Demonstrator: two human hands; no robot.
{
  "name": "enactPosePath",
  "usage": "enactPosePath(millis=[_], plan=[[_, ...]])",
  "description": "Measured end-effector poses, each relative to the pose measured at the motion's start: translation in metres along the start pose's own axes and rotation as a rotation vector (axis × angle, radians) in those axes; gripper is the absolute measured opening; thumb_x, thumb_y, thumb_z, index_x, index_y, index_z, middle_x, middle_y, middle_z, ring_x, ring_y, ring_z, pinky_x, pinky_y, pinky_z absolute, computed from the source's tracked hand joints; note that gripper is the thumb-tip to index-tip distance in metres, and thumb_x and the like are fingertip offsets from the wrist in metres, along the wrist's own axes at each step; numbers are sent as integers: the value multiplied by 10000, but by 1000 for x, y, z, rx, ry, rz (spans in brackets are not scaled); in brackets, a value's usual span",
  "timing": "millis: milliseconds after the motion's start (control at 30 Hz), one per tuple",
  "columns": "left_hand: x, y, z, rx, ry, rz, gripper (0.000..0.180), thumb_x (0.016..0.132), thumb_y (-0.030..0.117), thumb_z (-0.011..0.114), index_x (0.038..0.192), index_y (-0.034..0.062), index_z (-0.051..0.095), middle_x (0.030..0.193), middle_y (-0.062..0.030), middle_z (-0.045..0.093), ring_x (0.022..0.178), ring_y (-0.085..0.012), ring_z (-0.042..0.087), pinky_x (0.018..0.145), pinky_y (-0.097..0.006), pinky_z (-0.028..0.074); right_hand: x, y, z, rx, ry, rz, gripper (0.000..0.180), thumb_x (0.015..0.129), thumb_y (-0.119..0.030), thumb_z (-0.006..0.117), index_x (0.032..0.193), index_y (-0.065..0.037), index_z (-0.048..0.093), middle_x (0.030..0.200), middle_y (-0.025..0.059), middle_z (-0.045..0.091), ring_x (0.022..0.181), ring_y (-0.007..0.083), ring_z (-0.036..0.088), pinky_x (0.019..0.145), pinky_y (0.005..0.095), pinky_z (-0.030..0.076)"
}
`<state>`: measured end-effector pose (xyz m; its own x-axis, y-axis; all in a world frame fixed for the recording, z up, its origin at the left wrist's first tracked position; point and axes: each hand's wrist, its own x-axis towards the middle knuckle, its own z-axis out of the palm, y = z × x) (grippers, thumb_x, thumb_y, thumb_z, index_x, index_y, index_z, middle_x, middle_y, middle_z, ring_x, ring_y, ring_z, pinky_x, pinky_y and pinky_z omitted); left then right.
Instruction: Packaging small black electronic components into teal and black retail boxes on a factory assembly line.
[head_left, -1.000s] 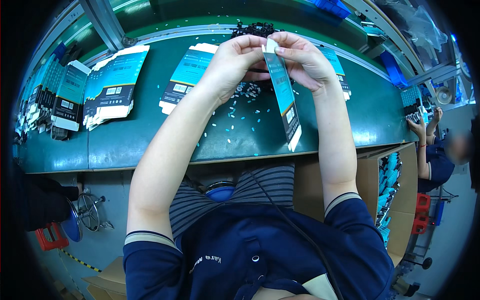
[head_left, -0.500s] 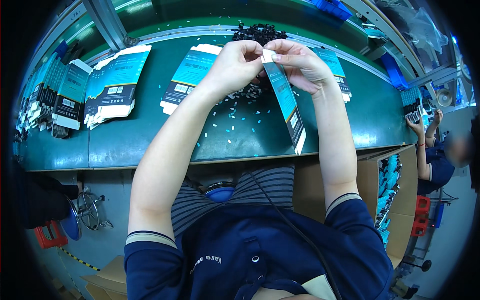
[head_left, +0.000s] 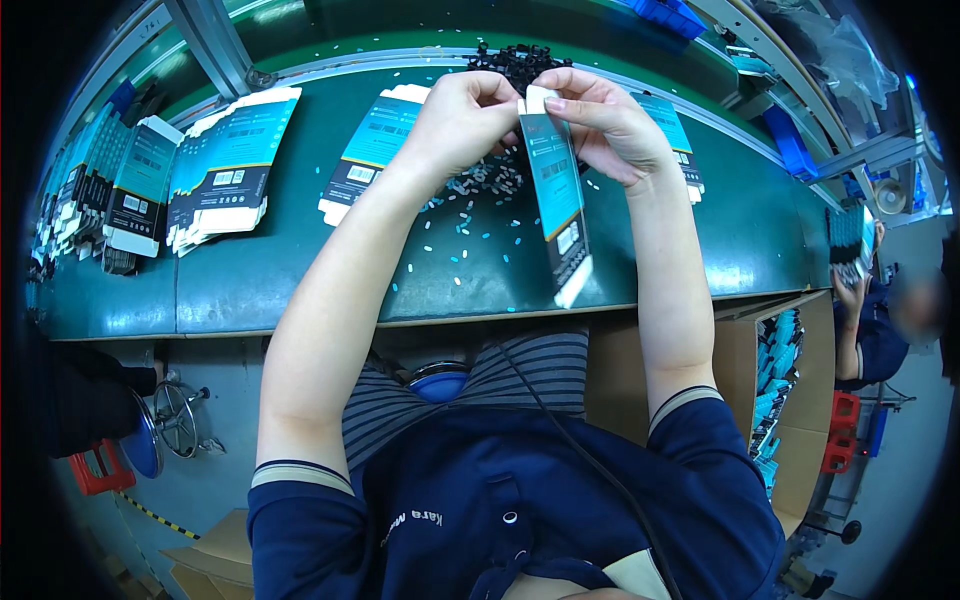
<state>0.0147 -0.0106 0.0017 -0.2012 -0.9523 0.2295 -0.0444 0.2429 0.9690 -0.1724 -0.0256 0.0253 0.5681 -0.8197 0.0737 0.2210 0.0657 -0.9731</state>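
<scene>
A flat, thin carton, blue above and black below with white end flaps, hangs tilted over the table in front of me. My right hand pinches its upper end near the white flap, thumb on the printed face. At the opposite corner of that end, my left hand is closed in a pinch against the edge; its fingertips are partly hidden. Small white and light-blue oval bits lie scattered beneath. Just beyond my hands sits a heap of small black plastic pieces.
Stacks of flat cartons lie left, left of centre and right. Beside my right elbow, an open cardboard box holds many cartons. Blue bins stand along the far side. Another person works at right.
The carton's lower end has swung left and its printed face has turned more toward me. Both hands have risen slightly. The person at right has lifted a bundle of cartons.
</scene>
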Motion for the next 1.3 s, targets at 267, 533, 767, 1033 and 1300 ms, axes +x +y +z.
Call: enactPosePath(millis=[267,533,767,1033,1300], plan=[[0,3,-6,189,79,-36,140,821,141,596,828,8,641,730,-25,620,650,-75,590,595,-212,489,7,2,-14,249,69,-56,238,866,-21,565,1101,12,544,1042,101,617,925,152,614,841,291,513],[-14,27,9,-430,-150,-262,576,810,537,607,1056,16,604,889,-95,639,816,-166,636,754,-304,502,9,4,-3,307,139,-199,193,875,-50,572,1066,-25,582,1020,96,628,959,173,602,853,323,505],[-22,26,9,-376,-418,-344,682,795,570,596,1182,13,536,1059,-152,624,965,-232,634,861,-354,508,10,4,3,294,88,-315,207,885,-91,578,1085,-38,566,1009,78,619,948,154,594,820,307,506],[-8,22,-2,-673,-114,-9,701,805,487,616,1274,1,428,1220,-163,548,1132,-233,541,971,-365,446,14,12,-3,-184,449,-183,298,908,-302,572,976,-13,600,839,20,597,706,88,544,685,239,463],[-3,16,-1,-736,-66,-19,604,788,480,670,1172,40,517,1054,-85,617,987,-176,615,893,-359,487,6,10,20,-148,184,156,527,871,-496,556,997,12,615,907,90,663,841,122,643,731,262,519]])
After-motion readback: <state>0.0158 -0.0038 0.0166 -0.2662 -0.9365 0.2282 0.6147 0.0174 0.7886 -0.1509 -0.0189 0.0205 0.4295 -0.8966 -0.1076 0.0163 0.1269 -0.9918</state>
